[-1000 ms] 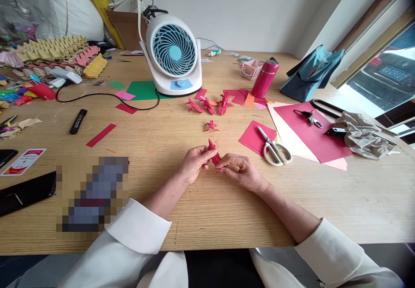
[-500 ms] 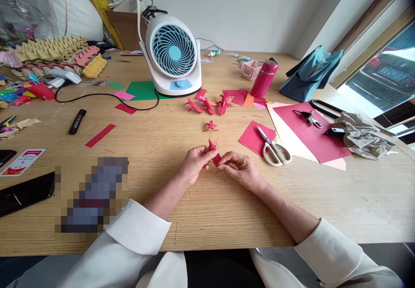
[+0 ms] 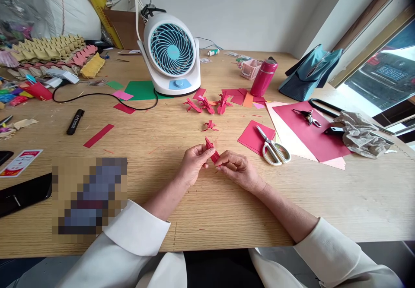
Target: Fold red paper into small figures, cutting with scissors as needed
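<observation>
A small folded red paper figure (image 3: 210, 144) is held between both hands above the front of the table. My left hand (image 3: 195, 162) pinches its middle between thumb and fingers, with the pointed end sticking up. At the lower end, the thumb and index finger of my right hand (image 3: 239, 170) close on the paper. The fingers partly cover the figure. Just beyond lies a small red folded paper piece (image 3: 210, 125) with thin limbs. Farther back sit several folded red paper figures (image 3: 206, 104).
White-handled scissors (image 3: 274, 147) rest partly on red paper squares (image 3: 254, 134) to the right. A white fan (image 3: 173, 50), a red bottle (image 3: 264, 77) and a teal bag (image 3: 309, 74) stand behind. Leftward lie a black marker (image 3: 75, 121), a red paper strip (image 3: 99, 135) and a dark phone (image 3: 27, 193).
The view has shifted very slightly. Both hands keep their grip on the folded paper, whose pointed end now tilts a little more to the left.
</observation>
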A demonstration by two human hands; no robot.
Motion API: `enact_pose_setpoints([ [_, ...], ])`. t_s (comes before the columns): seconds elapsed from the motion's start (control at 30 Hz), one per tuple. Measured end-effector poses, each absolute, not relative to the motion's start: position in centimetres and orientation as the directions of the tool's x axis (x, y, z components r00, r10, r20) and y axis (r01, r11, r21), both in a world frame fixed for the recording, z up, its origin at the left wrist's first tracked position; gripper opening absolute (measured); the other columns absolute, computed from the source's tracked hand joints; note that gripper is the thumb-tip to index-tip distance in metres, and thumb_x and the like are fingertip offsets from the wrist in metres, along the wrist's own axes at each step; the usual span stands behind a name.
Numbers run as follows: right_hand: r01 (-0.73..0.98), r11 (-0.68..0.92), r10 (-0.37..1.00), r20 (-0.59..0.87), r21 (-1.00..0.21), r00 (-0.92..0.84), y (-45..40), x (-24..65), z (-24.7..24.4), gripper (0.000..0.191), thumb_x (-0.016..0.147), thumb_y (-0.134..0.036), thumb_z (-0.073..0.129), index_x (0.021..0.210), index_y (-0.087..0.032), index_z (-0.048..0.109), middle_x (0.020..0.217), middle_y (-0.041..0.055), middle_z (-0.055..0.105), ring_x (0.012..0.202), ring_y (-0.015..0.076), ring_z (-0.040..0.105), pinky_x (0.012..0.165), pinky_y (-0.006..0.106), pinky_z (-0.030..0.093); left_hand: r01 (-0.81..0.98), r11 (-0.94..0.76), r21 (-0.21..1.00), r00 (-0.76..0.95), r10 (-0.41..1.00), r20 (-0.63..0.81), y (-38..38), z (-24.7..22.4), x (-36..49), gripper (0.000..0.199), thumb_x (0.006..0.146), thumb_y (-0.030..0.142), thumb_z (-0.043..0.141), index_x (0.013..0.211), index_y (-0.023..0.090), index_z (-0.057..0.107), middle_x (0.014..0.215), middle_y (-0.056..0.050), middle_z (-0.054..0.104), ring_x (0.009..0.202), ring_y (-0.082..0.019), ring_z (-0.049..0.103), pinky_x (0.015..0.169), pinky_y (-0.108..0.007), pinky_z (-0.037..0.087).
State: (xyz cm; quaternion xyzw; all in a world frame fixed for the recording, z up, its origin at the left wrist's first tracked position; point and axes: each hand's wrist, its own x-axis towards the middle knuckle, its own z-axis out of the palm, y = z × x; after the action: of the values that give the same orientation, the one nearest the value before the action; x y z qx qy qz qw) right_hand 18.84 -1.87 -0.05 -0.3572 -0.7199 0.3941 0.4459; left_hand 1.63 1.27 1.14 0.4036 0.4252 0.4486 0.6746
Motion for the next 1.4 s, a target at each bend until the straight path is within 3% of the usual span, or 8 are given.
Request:
enact_pose_setpoints([
  [0.2, 0.171, 0.432, 0.874, 0.364, -0.885, -0.322, -1.8, 18.8, 0.1, 0.018, 0.09, -0.035, 0.066, 0.082, -0.019, 0.07, 0.079, 0.0042, 0.067, 0.077, 0.0154, 0.062, 0.075, 0.03, 0.049, -0.237, 0.248, 0.939, 0.236, 0.953, -0.192, 1.1, 1.0, 1.8, 0.035, 0.063, 0.043, 0.083, 0.072, 0.014, 0.065, 0.065, 0.002, 0.06, 0.053, -0.006, 0.044, 0.045, -0.019, 0.03],
  [0.47, 0.042, 0.219, 0.944, 0.2, -0.975, -0.261, -1.9, 18.6, -0.9, 0.02, 0.085, -0.037, 0.071, 0.083, -0.019, 0.064, 0.078, 0.0013, 0.066, 0.07, 0.0127, 0.063, 0.069, 0.026, 0.051, -0.219, 0.244, 0.945, 0.231, 0.954, -0.193, 1.0, 0.9, 1.9, 0.034, 0.064, 0.042, 0.083, 0.074, 0.014, 0.065, 0.068, 0.001, 0.06, 0.055, -0.005, 0.044, 0.046, -0.017, 0.033],
  [0.77, 0.044, 0.173, 0.963, 0.159, -0.984, -0.219, -1.8, 18.3, -0.7, 0.025, 0.082, -0.038, 0.074, 0.078, -0.018, 0.06, 0.071, -0.0004, 0.062, 0.063, 0.0104, 0.057, 0.061, 0.024, 0.047, -0.222, 0.22, 0.95, 0.236, 0.957, -0.167, 1.0, 0.7, 1.9, 0.033, 0.066, 0.041, 0.082, 0.073, 0.014, 0.065, 0.068, 0.001, 0.06, 0.056, -0.006, 0.044, 0.046, -0.018, 0.034],
  [1.0, -0.113, 0.128, 0.961, 0.151, -0.985, -0.231, -1.6, 18.1, -1.2, 0.034, 0.08, -0.04, 0.076, 0.093, -0.021, 0.051, 0.08, -0.0004, 0.064, 0.067, 0.0109, 0.062, 0.064, 0.025, 0.052, -0.209, 0.173, 0.963, 0.228, 0.966, -0.125, 1.0, 0.7, 2.0, 0.031, 0.067, 0.041, 0.081, 0.073, 0.014, 0.066, 0.068, 0.001, 0.061, 0.056, -0.007, 0.048, 0.045, -0.019, 0.033],
  [1.2, -0.107, 0.128, 0.958, 0.151, -0.986, -0.246, -1.4, 18.3, -1.3, 0.04, 0.08, -0.038, 0.077, 0.104, -0.022, 0.049, 0.068, -0.006, 0.06, 0.059, 0.0097, 0.061, 0.059, 0.023, 0.048, -0.17, 0.144, 0.975, 0.254, 0.962, -0.098, 1.0, 0.6, 1.9, 0.029, 0.071, 0.04, 0.078, 0.076, 0.014, 0.067, 0.071, -0.001, 0.064, 0.058, -0.008, 0.049, 0.046, -0.019, 0.035],
  [1.4, -0.084, 0.103, 0.959, 0.122, -0.991, -0.255, -1.4, 18.3, -0.7, 0.041, 0.083, -0.048, 0.071, 0.106, -0.02, 0.051, 0.068, -0.0037, 0.062, 0.06, 0.0115, 0.064, 0.061, 0.025, 0.05, -0.17, 0.099, 0.98, 0.263, 0.963, -0.052, 1.1, 0.7, 1.8, 0.028, 0.072, 0.041, 0.077, 0.077, 0.014, 0.068, 0.07, 0.0, 0.063, 0.057, -0.007, 0.047, 0.047, -0.02, 0.035],
])
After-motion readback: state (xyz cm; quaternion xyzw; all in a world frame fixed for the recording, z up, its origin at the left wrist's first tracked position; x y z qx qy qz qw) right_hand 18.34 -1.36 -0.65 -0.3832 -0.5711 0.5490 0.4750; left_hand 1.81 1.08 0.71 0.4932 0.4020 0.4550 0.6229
